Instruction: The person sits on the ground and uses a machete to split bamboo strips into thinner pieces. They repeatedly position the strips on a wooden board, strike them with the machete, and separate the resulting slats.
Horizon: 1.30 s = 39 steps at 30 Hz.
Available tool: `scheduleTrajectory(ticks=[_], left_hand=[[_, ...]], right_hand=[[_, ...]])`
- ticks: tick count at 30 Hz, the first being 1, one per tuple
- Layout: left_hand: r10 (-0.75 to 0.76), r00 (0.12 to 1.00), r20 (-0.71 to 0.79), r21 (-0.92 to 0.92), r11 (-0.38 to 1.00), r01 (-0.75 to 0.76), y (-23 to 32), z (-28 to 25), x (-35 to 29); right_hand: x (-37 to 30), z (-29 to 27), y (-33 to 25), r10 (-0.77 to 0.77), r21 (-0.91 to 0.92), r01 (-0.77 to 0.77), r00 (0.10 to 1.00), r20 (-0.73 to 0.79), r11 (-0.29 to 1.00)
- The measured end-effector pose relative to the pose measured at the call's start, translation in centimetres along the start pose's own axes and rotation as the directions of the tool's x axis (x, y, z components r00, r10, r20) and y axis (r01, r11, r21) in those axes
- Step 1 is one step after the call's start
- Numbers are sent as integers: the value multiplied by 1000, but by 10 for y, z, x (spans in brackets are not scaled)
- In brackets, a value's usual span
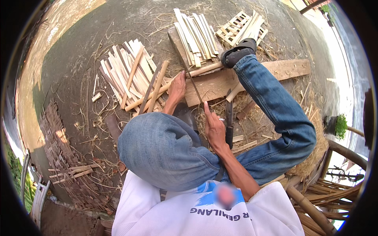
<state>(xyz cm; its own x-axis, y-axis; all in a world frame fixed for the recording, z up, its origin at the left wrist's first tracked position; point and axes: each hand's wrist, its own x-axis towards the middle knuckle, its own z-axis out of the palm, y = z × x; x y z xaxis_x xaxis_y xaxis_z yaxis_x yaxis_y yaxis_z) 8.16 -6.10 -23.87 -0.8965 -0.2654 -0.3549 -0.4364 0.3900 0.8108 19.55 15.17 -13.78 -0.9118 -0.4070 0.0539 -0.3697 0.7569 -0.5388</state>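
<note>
My right hand (215, 128) is closed, its index finger stretched along the near end of a long, thin saw blade (182, 59); the handle is hidden under the hand. That blade lies across a pale round wooden pole (206, 68). On the left side of the blade, my left hand (177, 87) is wrapped round the pole. My foot in a dark shoe (238, 53) rests against the pole's far right end. Under the pole lies a broad wooden plank (212, 84). A knife with a black handle (229, 133) lies beside my right hand.
Split wooden slats (125, 70) are heaped at the left, with several sticks across them. More pale strips (195, 35) lie on a board at the back. A slatted wooden piece (235, 28) sits at the far right. Shavings litter the ground. Woven matting (65, 149) lies at the left.
</note>
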Motion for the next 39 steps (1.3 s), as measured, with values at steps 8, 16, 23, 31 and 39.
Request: scheduleTrajectory(ticks=[8, 16, 23, 31, 39], left_hand=[[0, 1000, -7, -14, 1000, 0, -1, 0, 0], [-22, 1000, 6, -46, 999, 22, -3, 2, 2], [-30, 1000, -8, -118, 993, 29, -10, 10, 7], [-50, 998, 24, -158, 986, 53, -8, 8, 6], [51, 998, -35, -203, 978, -57, 1, 10, -1]], right_hand=[[-15, -9, -4, 98, 43, -102, 992, 84, 994], [27, -18, 8, 212, 408, -236, 972, 104, 882], [79, -95, 48, 192, 741, -660, 717, 671, -125], [17, -54, 38, 236, 726, -386, 769, 594, -569], [17, -34, 24, 460, 773, -583, 630, 625, -252]])
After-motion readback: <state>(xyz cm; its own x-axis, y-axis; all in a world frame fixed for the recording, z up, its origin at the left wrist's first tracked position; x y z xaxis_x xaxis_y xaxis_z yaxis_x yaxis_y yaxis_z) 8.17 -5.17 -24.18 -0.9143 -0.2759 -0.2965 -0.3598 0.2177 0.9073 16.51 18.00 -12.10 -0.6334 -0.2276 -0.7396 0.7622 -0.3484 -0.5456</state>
